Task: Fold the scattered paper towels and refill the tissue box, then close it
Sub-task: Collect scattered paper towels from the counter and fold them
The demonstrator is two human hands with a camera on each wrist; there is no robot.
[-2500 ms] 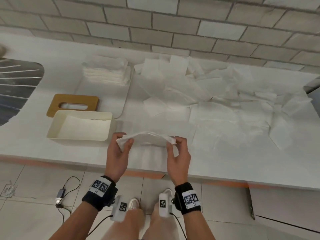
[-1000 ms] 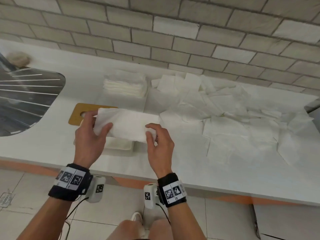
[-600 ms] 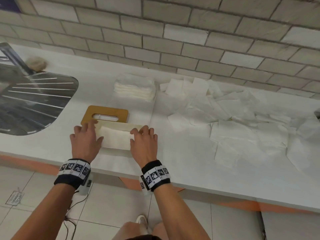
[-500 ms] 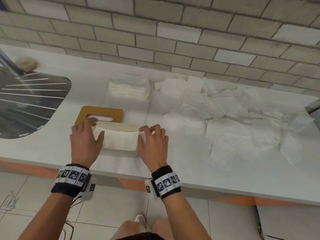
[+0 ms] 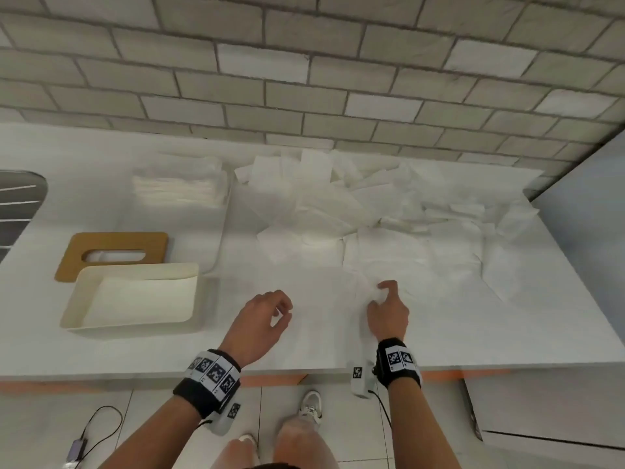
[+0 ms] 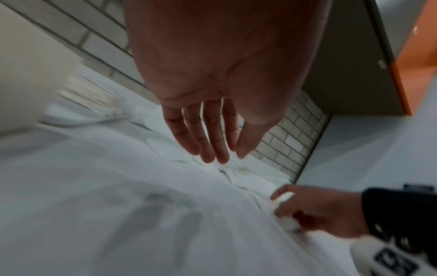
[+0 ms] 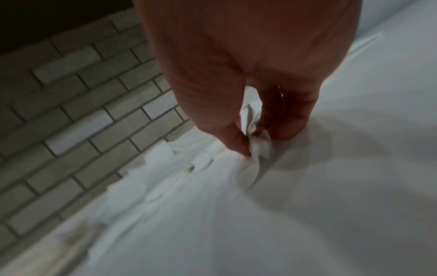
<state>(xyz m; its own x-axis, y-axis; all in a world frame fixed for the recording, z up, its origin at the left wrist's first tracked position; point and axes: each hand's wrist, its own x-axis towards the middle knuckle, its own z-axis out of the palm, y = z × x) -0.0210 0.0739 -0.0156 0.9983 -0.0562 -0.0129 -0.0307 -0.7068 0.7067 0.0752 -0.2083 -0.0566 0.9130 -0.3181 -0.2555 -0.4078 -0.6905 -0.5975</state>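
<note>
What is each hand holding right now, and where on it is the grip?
The right hand pinches a loose paper towel at its near edge, bunching it. The left hand holds nothing.

A grey brick wall (image 5: 304,79) rises behind the white counter (image 5: 101,184); pale floor tiles (image 5: 61,424) lie below it, a metal sink (image 5: 17,204) at its left end.

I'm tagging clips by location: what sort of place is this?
Probably a kitchen or utility counter: a white countertop against a tiled wall, and a metal sink drainer at the left edge.
</note>
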